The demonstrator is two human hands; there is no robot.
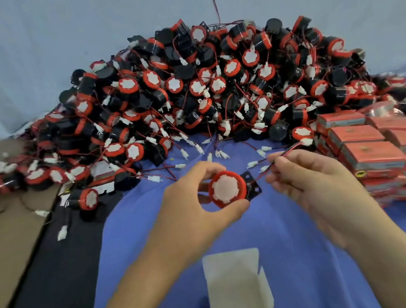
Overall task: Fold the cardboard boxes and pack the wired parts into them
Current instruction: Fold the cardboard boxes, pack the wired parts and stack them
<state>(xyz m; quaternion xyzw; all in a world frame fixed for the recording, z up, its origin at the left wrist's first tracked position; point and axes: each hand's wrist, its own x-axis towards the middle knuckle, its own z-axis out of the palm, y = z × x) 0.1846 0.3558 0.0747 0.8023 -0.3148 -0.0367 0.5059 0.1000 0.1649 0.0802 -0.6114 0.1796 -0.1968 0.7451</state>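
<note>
In the head view we are getting one part (pixel 227 189) ready to pack. Our left hand (pixel 192 204) is gripping this round, red-rimmed part in the middle. Our right hand (pixel 309 181) is pinching its thin, bendy wire (pixel 292 148). Next, we think, the wire needs coiling up so both fit the open white box (pixel 236 289) at 6 o'clock.

The left hand (pixel 194 204) grips a red-capped wired part (pixel 227 189); just right of it, the right hand (pixel 313 183) pinches its red wire (pixel 282 157). Below both hands stands an open cardboard box (pixel 238 290) on the blue tabletop (pixel 296 259).
</note>
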